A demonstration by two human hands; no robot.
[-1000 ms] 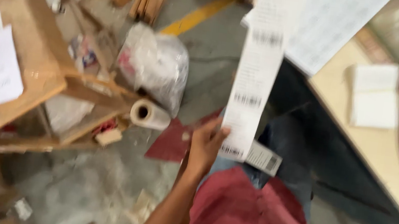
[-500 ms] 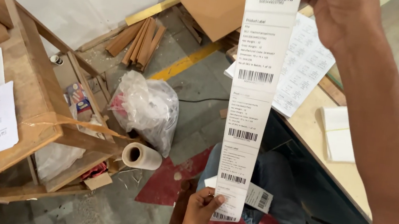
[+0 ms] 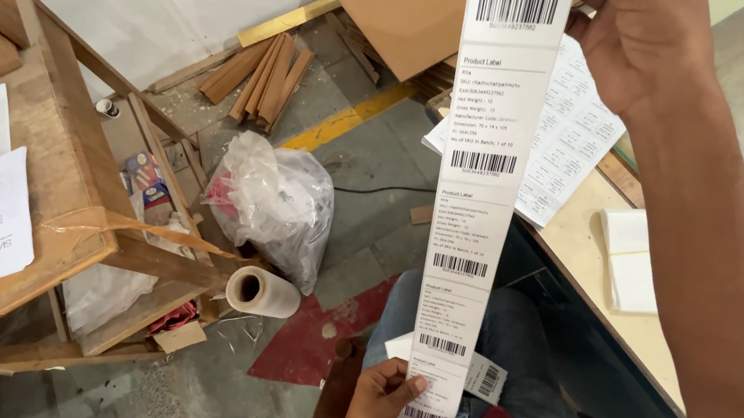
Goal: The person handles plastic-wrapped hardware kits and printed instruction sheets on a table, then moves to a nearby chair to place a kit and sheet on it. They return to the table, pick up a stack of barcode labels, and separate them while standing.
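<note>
- Between both hands, white barcode label strip (image 3: 476,195) hangs taut, vertical, above the lap.
- Right hand (image 3: 643,39), raised, pinches its top.
- Left hand (image 3: 378,404), low, thumb clamps its bottom end.

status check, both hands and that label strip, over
Right hand pinches top of long white barcode label strip. Left hand grips its bottom end. Strip hangs taut, nothing blocking.

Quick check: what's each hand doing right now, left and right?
Left hand: closed, pinching the bottom end of the label strip.
Right hand: closed, holding the strip's top end up high.
</note>
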